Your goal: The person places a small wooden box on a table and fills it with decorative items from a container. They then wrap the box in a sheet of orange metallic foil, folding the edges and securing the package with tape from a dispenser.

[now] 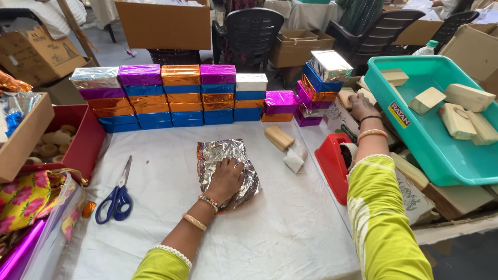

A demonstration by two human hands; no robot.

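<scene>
The silver foil sheet lies crumpled over a small block near the middle of the white-covered table. The left hand rests palm-down on top of it, fingers spread and slightly curled, pressing rather than gripping; this appears to keep the springy foil folded against the block beneath. The left forearm enters from the lower edge, angled up and to the right, wrist bent a little.

The right hand is extended well away to the right, past the red tape dispenser, with its back to the camera. It rests among cardboard and wooden pieces beside the teal tray; whether it has hold of anything cannot be determined, since the fingers are hidden. The right arm is held nearly straight, its yellow-green sleeve filling the lower right.

A bare wooden block lies just beyond the foil, with a scrap of white material beside it. Blue-handled scissors lie to the left, within reach but well apart from the foil. Along the rear of the table, wrapped blocks in silver, purple, orange and blue are stacked in neat rows, clear of the working area. More unwrapped wooden blocks sit in the teal tray.
</scene>
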